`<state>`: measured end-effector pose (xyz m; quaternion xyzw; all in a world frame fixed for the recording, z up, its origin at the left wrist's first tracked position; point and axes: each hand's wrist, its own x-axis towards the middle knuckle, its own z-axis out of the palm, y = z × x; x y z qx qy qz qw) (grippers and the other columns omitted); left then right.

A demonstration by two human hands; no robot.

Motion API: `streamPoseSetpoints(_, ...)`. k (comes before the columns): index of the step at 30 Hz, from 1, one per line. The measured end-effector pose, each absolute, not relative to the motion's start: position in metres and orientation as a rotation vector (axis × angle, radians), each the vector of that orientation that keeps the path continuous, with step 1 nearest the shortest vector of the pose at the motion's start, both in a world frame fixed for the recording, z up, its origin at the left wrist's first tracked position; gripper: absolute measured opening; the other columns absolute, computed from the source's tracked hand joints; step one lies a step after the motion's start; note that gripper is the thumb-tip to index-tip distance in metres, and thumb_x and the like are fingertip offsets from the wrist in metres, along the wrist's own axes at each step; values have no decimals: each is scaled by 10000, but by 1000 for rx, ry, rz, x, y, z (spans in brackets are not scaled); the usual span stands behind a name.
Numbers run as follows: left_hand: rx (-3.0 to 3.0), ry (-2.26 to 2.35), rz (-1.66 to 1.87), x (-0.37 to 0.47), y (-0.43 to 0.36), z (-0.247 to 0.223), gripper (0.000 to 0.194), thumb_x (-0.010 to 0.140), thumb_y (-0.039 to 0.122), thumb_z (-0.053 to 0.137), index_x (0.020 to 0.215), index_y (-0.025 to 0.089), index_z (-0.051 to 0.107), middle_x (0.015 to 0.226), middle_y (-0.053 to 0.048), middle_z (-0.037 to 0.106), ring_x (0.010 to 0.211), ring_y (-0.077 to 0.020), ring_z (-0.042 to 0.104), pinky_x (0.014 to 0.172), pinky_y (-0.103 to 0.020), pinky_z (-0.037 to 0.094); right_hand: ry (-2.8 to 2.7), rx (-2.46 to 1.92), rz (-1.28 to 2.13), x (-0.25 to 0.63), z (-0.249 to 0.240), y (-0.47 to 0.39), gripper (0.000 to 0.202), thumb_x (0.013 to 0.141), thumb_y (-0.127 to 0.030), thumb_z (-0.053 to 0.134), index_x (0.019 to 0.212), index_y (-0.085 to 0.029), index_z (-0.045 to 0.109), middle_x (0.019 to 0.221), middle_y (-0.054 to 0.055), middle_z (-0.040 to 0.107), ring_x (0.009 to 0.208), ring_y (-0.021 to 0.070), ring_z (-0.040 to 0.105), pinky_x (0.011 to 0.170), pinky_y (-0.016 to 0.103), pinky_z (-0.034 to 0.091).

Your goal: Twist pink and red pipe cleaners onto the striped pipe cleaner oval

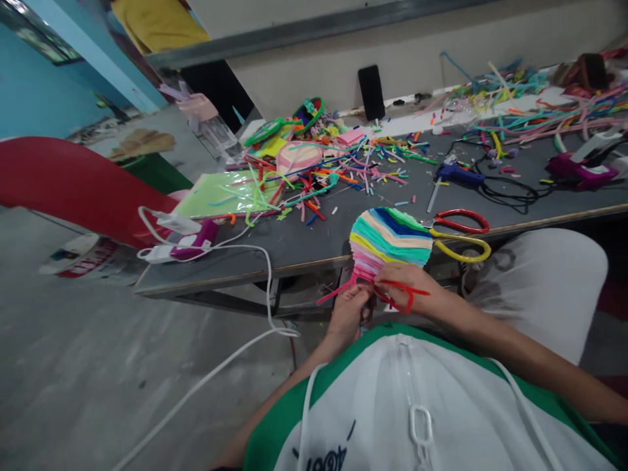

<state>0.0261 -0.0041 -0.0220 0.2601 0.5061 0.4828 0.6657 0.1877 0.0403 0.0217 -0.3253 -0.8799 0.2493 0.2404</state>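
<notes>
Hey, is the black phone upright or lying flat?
Upright: the phone stands on a short end, its tall dark face before the pale wall.

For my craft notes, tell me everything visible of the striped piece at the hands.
The striped piece flares from a narrow pink end to a rounded far edge. Fuzzy-looking strips lie side by side, including pink, yellow, turquoise, cream and dark blue. In view it overlaps the near edge of the table; scissors show at its right. The left hand and right hand touch its narrow end.
</notes>
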Motion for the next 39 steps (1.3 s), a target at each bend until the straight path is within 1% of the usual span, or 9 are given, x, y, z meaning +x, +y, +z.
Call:
streamPoseSetpoints(6, 517, 1118, 1072, 26, -4, -25, 307, 630, 374, 726, 694, 178, 499, 440, 100, 399, 302, -28, 283, 346, -187, 139, -2521, -771, 653, 195, 30, 44, 183, 863, -236, 508, 981, -203, 645, 982, 76, 616, 884, 170, 561, 737, 262, 431)
streamPoseSetpoints(11, 569, 1122, 1059, 26, -4, -22, 309, 658, 405, 704, 657, 181, 491, 424, 84, 412, 301, -34, 280, 342, -197, 142, -2592, -814, 530, 192, 25, 44, 227, 876, -230, 496, 1067, -203, 617, 1061, 86, 602, 944, 170, 547, 770, 265, 426)
streamPoseSetpoints(15, 591, 1101, 1053, 27, -6, -21, 293, 649, 395, 700, 634, 185, 495, 402, 79, 400, 304, -44, 295, 345, -201, 172, -2591, -835, 425, 188, 18, 41, 193, 894, -226, 477, 1023, -211, 621, 1051, 73, 616, 949, 166, 552, 770, 257, 419)
streamPoseSetpoints(20, 522, 1087, 1076, 28, -5, -26, 232, 627, 310, 686, 669, 191, 491, 454, 79, 449, 299, -41, 291, 332, -200, 146, -2579, -944, 326, 183, 6, 40, 184, 911, -260, 463, 958, -181, 623, 969, 79, 644, 902, 168, 573, 736, 254, 408)
streamPoseSetpoints(24, 541, 1091, 1046, 28, -6, -24, 304, 631, 386, 709, 788, 172, 560, 480, 86, 459, 300, -29, 294, 337, -190, 147, -2507, -1073, 288, 180, 1, 37, 209, 915, -308, 451, 890, -178, 612, 911, 68, 644, 869, 170, 578, 724, 261, 398)
streamPoseSetpoints(27, 566, 1095, 1050, 28, -6, -23, 382, 602, 419, 737, 835, 170, 566, 478, 90, 469, 298, -30, 300, 335, -189, 152, -2439, -1136, 309, 178, 2, 34, 186, 900, -304, 466, 875, -181, 603, 895, 62, 640, 852, 165, 579, 726, 259, 393)
streamPoseSetpoints(33, 652, 1164, 1082, 31, -6, -29, 340, 600, 427, 732, 736, 183, 539, 413, 107, 436, 284, -40, 299, 338, -199, 193, -2402, -1105, 372, 178, 4, 35, 142, 863, -259, 492, 835, -179, 605, 850, 55, 627, 814, 160, 571, 710, 254, 389)
streamPoseSetpoints(36, 689, 1216, 1109, 31, -6, -32, 334, 618, 448, 720, 680, 181, 529, 408, 101, 438, 285, -37, 305, 333, -199, 190, -2446, -1004, 425, 182, 6, 38, 128, 845, -215, 498, 845, -185, 622, 850, 50, 626, 821, 157, 564, 708, 247, 389)
streamPoseSetpoints(39, 708, 1219, 1120, 30, -6, -33, 347, 633, 465, 718, 674, 176, 532, 427, 93, 461, 286, -30, 310, 324, -191, 179, -2464, -923, 443, 186, 8, 39, 159, 836, -153, 483, 856, -187, 638, 865, 46, 621, 817, 145, 555, 693, 238, 381)
